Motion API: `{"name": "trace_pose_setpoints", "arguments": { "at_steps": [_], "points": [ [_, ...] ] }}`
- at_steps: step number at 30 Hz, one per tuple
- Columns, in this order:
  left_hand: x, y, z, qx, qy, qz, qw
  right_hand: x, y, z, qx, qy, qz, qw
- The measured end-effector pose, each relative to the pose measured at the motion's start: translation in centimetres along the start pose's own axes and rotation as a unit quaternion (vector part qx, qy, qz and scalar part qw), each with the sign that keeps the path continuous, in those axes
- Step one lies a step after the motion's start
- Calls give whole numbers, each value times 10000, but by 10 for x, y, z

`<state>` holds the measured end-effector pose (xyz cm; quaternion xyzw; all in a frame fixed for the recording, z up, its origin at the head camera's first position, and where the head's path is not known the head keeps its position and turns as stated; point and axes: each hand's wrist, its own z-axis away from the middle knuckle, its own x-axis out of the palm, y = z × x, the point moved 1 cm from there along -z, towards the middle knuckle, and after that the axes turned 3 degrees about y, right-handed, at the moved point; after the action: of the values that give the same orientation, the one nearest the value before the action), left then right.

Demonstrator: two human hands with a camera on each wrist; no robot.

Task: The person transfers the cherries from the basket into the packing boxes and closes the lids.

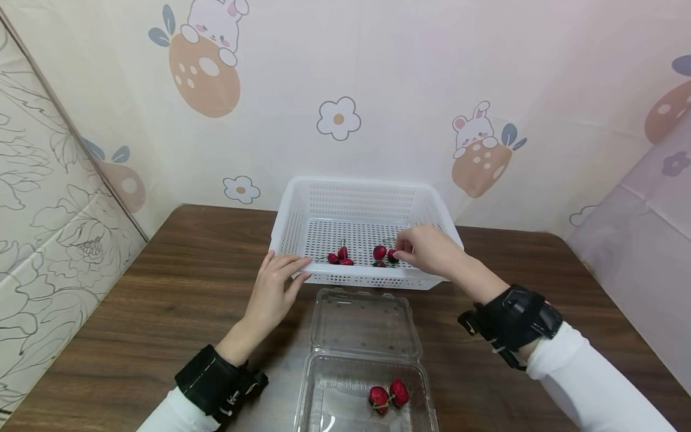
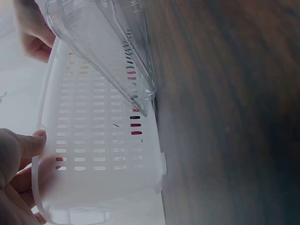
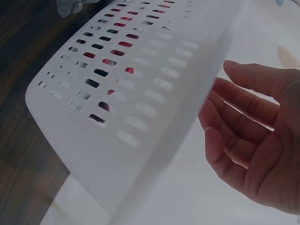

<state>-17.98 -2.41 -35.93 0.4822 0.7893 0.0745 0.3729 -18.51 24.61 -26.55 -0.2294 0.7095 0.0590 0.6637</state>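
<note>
In white perforated basket (image 1: 361, 204): cherries (image 1: 379, 252). With left hand (image 1: 272, 291), gripping rim (image 1: 356, 271); with right hand (image 1: 432, 249), curled at cherries, cannot tell if holding. Probably light, slick, bruisable; pinch by stem (image 1: 342, 242).

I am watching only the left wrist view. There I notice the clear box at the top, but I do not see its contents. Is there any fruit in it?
Observer: Yes, two strawberries lie in the clear box, side by side.
Operator: Thank you. And what is at the fingertips of the right hand?
Observer: A cherry; whether the fingers pinch it, I cannot tell.
Operator: Through the slots of the basket I see only pieces of red. Do the cherries lie all together?
Observer: No, they lie in two groups, with a gap between.
</note>
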Motion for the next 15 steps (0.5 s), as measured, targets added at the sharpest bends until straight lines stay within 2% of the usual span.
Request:
{"name": "trace_pose_setpoints", "arguments": {
  "at_steps": [15],
  "points": [
    [-1,1,0,80,45,29,10000,8,17,-14,704,-525,-100,9961]
  ]
}}
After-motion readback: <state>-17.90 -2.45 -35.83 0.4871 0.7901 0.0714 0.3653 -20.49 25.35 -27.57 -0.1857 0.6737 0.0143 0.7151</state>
